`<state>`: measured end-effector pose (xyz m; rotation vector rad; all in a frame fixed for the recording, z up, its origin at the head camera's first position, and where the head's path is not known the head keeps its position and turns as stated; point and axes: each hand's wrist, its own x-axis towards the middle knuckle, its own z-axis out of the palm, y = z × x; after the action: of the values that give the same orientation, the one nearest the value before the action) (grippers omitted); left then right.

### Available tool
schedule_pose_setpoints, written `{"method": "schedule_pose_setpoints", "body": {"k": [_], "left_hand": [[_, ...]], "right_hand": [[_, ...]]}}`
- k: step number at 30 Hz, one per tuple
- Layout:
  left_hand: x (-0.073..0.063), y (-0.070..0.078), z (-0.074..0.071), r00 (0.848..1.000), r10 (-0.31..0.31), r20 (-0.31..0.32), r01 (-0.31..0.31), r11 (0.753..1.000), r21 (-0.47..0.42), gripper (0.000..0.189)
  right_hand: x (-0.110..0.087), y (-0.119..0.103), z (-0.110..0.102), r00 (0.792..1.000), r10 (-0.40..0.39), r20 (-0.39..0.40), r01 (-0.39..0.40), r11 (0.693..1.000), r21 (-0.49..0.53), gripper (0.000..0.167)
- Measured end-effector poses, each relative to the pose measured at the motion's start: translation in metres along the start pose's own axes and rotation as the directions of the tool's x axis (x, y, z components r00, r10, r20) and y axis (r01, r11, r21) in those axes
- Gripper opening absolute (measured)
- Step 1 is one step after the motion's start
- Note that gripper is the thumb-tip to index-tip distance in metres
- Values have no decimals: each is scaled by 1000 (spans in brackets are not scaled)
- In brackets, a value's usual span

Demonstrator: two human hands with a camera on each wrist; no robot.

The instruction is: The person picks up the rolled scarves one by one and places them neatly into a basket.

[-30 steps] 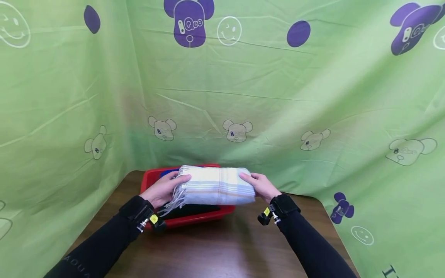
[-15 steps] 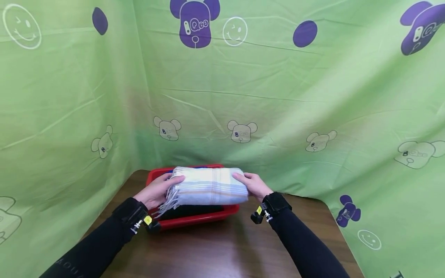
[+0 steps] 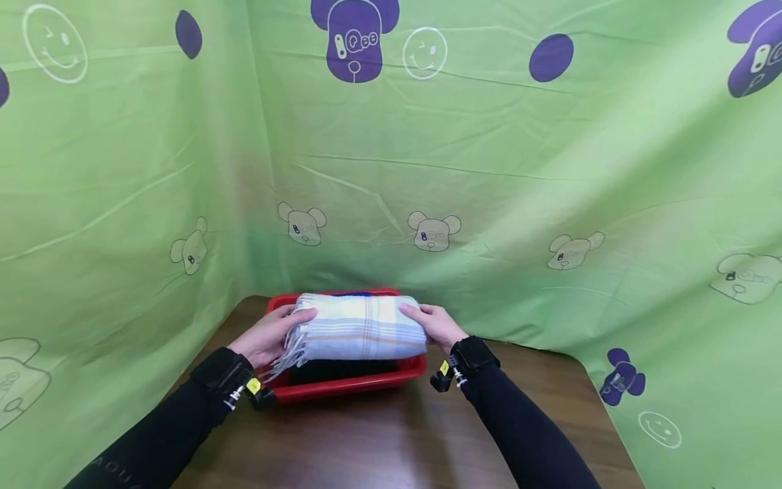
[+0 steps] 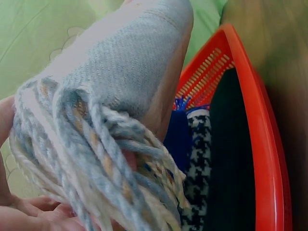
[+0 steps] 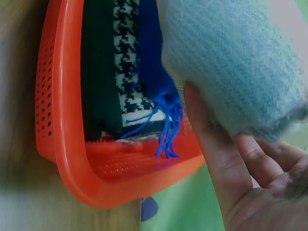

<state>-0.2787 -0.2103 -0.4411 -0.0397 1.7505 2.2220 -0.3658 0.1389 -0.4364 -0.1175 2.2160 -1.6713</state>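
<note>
Nearest the person, two black sleeves are reaching forward over the brown table (image 3: 379, 435), each wrist carrying a small camera mount. Just beyond them, the left hand (image 3: 269, 336) and the right hand (image 3: 434, 324) are gripping the two ends of a folded pale scarf (image 3: 357, 327), thumbs lying on top and fingers curling underneath; the right wrist view is showing that hand's fingers cupping the scarf's end from below (image 5: 211, 144). The scarf's long axis is running straight from one hand to the other, side to side across the person, so neither hand is the nearer one: each is sitting at its own end. Its fringe (image 3: 292, 352) is hanging down beside the left hand, trailing past the palm in the left wrist view.

Directly beneath the grip, the red basket (image 3: 342, 387) is resting on the table, and the scarf is being held just above its rim, not yet touching what is lying inside. Below the scarf, a dark green cloth (image 5: 98, 72), a houndstooth scarf (image 5: 127, 57) and a blue scarf (image 5: 154, 72) are lying folded side by side, parallel to it. Farthest off, a green printed curtain (image 3: 489, 170) is hanging behind the basket.
</note>
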Motion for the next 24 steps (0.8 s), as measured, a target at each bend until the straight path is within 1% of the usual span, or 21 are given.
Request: {"method": "schedule_pose_setpoints", "body": {"k": [7, 10, 17, 21, 24], "left_hand": [[-2, -2, -7, 1000, -22, -8, 22, 1000, 10, 58], [-2, -4, -10, 999, -34, -10, 34, 999, 17, 59], [-1, -11, -14, 998, -64, -21, 65, 997, 28, 66], [-1, -14, -15, 998, -66, -26, 66, 997, 34, 65], [-1, -16, -18, 998, -65, -23, 65, 997, 32, 64]], "right_hand": [[5, 0, 7, 1000, 5, 11, -5, 1000, -18, 57], [5, 1, 10, 1000, 25, 13, -25, 999, -24, 58], [6, 5, 13, 999, 22, 47, -19, 998, -54, 62], [8, 7, 16, 999, 23, 40, -20, 998, -55, 61], [10, 9, 19, 999, 23, 31, -22, 999, -32, 60]]}}
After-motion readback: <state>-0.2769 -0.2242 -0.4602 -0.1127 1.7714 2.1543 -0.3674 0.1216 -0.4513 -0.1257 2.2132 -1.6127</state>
